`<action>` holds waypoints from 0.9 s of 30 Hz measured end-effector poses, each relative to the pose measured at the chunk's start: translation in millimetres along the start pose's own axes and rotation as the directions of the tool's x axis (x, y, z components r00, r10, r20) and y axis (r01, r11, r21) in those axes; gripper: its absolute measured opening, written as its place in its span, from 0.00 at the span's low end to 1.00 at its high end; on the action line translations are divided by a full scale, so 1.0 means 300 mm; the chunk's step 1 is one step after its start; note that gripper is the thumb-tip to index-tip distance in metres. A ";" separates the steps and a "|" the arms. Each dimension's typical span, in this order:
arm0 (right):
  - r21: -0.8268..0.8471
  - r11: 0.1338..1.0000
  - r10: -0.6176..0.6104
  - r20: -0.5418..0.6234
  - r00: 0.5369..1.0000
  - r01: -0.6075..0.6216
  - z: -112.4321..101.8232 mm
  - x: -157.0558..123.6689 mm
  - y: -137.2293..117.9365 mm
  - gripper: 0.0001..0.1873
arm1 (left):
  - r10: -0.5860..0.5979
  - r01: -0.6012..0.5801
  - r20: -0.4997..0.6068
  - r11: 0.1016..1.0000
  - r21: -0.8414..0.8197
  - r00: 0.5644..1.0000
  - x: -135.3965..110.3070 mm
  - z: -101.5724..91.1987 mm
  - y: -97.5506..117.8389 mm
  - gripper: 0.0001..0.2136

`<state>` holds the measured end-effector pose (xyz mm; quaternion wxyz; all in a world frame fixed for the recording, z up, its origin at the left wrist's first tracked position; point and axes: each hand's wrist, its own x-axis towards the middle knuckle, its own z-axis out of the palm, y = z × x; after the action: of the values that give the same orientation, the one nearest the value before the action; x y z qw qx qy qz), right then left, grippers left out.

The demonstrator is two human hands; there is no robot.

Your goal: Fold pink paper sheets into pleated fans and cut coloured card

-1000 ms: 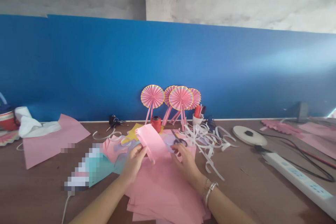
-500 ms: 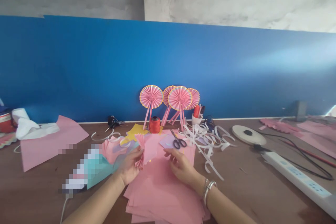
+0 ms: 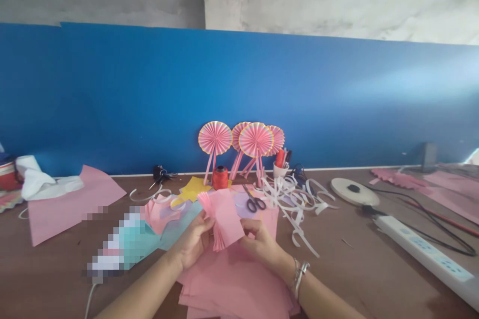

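Observation:
A pink sheet of paper [image 3: 227,219], pleated along its left side and flat on the right, is held up between my hands. My left hand [image 3: 196,239] is closed on the pleated end, thumb in front. With fingers bent, my right hand [image 3: 260,241] pinches the flat right edge. Below them lies a stack of pink paper [image 3: 235,284]. Just beyond are black-handled scissors [image 3: 256,204] on pale sheets. Several round pink pleated fans [image 3: 216,138] with paper sticks lean on the blue panel, behind a red thread spool [image 3: 220,178].
Curled white strips [image 3: 295,199] lie right of the scissors, by a white cup [image 3: 279,171] of tools. Farther right are a round white lid [image 3: 355,192] and a power strip [image 3: 422,249] with cables. Pink paper [image 3: 75,209], keys [image 3: 161,174] and teal paper [image 3: 140,241] occupy the left.
My right hand has taken hold of the paper's free edge. The sheet is now tilted, its lower right corner turned toward me, and my left hand has shifted slightly right.

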<state>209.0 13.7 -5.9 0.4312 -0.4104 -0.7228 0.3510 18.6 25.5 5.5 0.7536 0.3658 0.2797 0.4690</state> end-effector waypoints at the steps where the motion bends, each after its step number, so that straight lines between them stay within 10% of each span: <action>1: -0.016 1.000 0.018 -0.005 1.000 -0.019 -0.005 0.003 0.012 0.08 | 0.018 -0.018 -0.016 1.000 0.010 1.000 0.002 -0.005 0.003 0.21; 7: -0.255 0.960 0.059 -0.228 0.972 -0.118 -0.075 0.037 0.094 0.12 | 0.377 -0.276 -0.161 0.856 0.438 0.912 0.013 -0.066 0.032 0.14; 11: -0.507 0.855 -0.102 -0.365 0.926 -0.105 -0.122 0.050 0.181 0.18 | 0.623 -0.432 0.215 0.219 0.875 0.752 0.002 -0.092 0.049 0.14; 16: -0.684 0.721 -0.268 -0.425 0.864 -0.113 -0.131 0.045 0.213 0.28 | 0.385 -0.456 0.597 -0.401 0.795 0.704 -0.007 -0.076 0.028 0.24; 27: -0.442 0.883 -0.291 -0.245 0.925 0.160 -0.091 0.048 0.102 0.15 | 0.274 -0.459 0.711 -0.605 0.651 0.648 -0.004 -0.045 -0.006 0.21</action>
<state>238.5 43.7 -17.1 0.4786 -0.4536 -0.7486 0.0692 8.6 27.7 -3.8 -0.1368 0.9028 0.2996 0.2765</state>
